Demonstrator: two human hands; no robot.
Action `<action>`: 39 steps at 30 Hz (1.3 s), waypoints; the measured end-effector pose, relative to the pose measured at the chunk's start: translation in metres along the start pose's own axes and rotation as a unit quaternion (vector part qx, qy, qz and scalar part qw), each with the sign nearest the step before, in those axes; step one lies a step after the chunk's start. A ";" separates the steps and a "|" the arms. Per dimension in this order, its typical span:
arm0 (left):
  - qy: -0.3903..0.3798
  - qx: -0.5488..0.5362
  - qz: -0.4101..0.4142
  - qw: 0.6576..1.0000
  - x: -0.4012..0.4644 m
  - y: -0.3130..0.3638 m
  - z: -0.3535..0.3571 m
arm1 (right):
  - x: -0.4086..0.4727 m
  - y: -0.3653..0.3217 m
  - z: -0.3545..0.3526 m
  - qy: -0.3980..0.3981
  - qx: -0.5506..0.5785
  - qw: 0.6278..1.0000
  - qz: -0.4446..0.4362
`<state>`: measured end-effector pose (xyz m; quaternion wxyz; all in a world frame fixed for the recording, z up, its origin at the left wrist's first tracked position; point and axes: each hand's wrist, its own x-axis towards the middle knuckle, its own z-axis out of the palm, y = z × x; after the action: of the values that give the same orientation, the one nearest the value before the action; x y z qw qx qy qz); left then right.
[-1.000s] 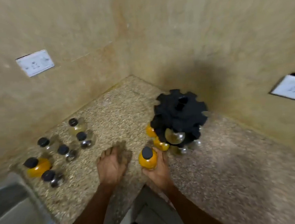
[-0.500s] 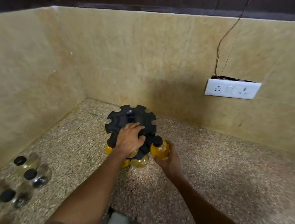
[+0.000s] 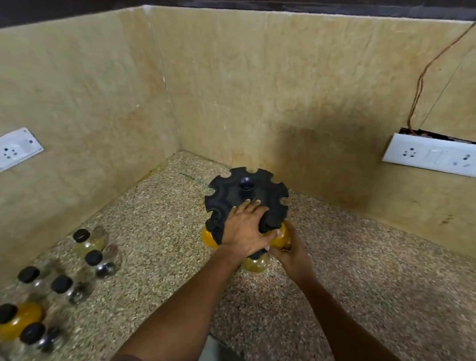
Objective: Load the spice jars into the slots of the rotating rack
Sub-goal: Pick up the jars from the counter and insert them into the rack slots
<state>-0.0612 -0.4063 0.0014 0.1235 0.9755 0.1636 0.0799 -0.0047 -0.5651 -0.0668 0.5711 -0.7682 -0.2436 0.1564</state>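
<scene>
My left hand (image 3: 245,230) is flat on top of the black rotating rack (image 3: 245,199) near the counter's back corner, fingers straight, steadying it. My right hand (image 3: 290,252) is wrapped around a yellow spice jar (image 3: 279,238) at the rack's near edge, feeding it into a slot. Feels like smooth glass, probably slippery and breakable, so I'd hold the round belly. Six more spare jars (image 3: 63,285) wait toward the counter's left edge.

**Both arms extended forward, hands close together**

The left hand (image 3: 245,231) is lying palm down with its fingers (image 3: 252,205) spread flat and pressing. The right hand (image 3: 290,250) is reaching in just beside it, fingers curling in a grip. Both forearms are stretching forward, the left crossing inward.
</scene>
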 end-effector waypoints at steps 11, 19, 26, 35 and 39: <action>-0.002 -0.005 -0.001 1.000 0.009 -0.007 -0.005 | 0.005 -0.018 0.005 -0.009 0.005 1.000 0.015; 0.176 -0.075 -0.128 0.973 -0.093 -0.082 -0.024 | -0.057 0.021 0.076 0.047 -0.056 0.989 0.125; 0.176 -0.058 -0.394 0.900 -0.261 -0.186 -0.014 | -0.098 -0.002 0.200 -0.238 -0.140 0.956 0.094; 0.046 -0.070 -0.603 0.793 -0.396 -0.268 0.005 | -0.134 -0.058 0.383 -0.406 -0.119 0.905 0.046; -0.121 -0.031 -0.601 0.789 -0.404 -0.296 0.015 | -0.139 -0.073 0.439 -0.447 -0.167 0.879 -0.010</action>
<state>-0.5243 -0.2757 -0.1385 0.1957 0.6775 0.6981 -0.1241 -0.3622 -0.2736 -0.1338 0.2658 -0.6981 -0.5030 0.4347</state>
